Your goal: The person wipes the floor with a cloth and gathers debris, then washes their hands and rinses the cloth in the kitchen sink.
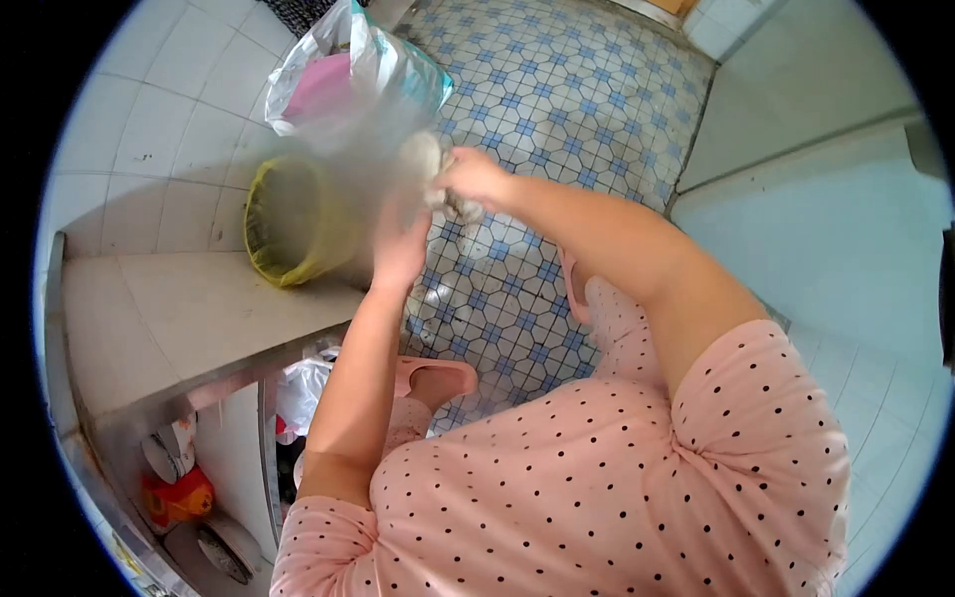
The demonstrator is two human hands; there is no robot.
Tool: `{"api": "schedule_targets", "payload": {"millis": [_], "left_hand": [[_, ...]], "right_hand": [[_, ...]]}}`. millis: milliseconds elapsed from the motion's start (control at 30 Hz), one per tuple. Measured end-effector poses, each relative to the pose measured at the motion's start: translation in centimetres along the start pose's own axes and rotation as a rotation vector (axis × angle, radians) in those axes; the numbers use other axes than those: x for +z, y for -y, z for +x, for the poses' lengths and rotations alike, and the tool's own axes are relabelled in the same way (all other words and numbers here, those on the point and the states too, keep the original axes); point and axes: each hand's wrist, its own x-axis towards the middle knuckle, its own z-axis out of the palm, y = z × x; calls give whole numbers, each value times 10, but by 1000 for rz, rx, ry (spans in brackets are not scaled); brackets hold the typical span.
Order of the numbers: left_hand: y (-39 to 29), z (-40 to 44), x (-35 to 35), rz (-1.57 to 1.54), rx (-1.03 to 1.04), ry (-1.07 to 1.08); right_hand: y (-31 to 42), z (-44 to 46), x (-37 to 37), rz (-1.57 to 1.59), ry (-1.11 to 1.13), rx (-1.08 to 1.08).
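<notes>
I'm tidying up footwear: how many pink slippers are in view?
2, both worn: the left slipper is just below and left of the picture's middle; the right slipper is higher and further right, partly covered. Any others could be hidden.

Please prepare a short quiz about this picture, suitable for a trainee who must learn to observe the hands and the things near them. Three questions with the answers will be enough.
1. True or false: the right hand holds a pale crumpled item.

2. Multiple choice: what colour is the rim of the round container?
A) Red
B) Yellow
C) Black

3. Short answer: which of the wearer's hands is nearer to that round container?

Key:
1. True.
2. B.
3. The left hand; its fingertips are blurred, so its grip cannot be told.
</notes>
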Motion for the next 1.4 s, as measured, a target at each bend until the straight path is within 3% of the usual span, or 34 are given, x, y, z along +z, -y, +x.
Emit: {"api": "schedule_targets", "payload": {"millis": [33,200,267,367,467,600,633,733,900,1000,1033,1133,1233,1333,1367,1400], "left_hand": [[-11,-9,-7,128,-10,-11],[-40,-57,-53,202,46,144],[-61,-80,-75,279,145,217],[-82,-111,-95,327,191,271],[-74,-129,-105,336,262,245],[-52,-144,-91,324,258,271],[-54,-147,-87,517,412,204],[-63,-161,-93,556,491,305],[-38,-167,-97,533,349,391],[-24,-160,-86,562,337,465],[-19,-157,-77,556,418,448],[-37,-151,-44,712,234,591],[-6,-118,0,753,481,596],[-43,-112,64,856,532,663],[-64,-115,85,803,415,720],[-71,-114,98,815,461,745]], "right_hand": [[-6,0,-4,24,-26,-31],[13,-16,-41,81,-156,-131],[50,-75,-39,-124,-308,-65],[43,-121,-57,-125,-332,-123],[6,-147,-87,80,-525,-180],[-5,-268,-97,399,-709,-195],[-9,-297,-96,462,-806,-227],[-70,-329,-160,515,-912,-243],[-158,-399,-170,561,-1178,-187],[-229,-405,-167,603,-1579,-33],[-252,-408,-166,615,-1590,-3],[-311,-433,-162,700,-1617,50],[-337,-437,-170,928,-1505,-42],[-362,-444,-193,706,-1555,140],[-403,-443,-207,295,-1579,370],[-408,-444,-208,39,-1595,471]]}}
